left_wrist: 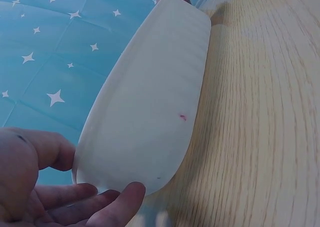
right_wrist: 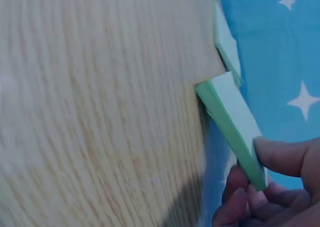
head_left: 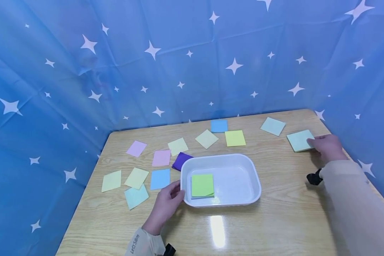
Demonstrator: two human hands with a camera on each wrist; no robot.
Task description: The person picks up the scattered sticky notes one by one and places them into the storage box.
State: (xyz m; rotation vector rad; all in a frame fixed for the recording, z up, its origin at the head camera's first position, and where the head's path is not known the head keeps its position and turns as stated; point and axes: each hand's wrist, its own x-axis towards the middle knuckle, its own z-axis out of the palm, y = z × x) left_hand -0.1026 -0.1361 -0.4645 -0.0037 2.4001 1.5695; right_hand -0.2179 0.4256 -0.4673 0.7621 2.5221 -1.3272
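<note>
The tray (head_left: 233, 181) partly hides what seems purple paper (head_left: 181, 160).

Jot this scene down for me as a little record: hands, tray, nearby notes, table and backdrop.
Left hand: holds the white tray by its left end
Right hand: pinches a pale green pad
In tray: bright green pad, toward the left
Beyond tray: purple square, bright yellow square, among others
Table: wood-grained
Backdrop: blue with white stars

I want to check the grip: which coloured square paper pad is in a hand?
The pale green square paper pad, pinched by the right hand; the others lie on the brown wooden table or in the white plastic tray.
</note>
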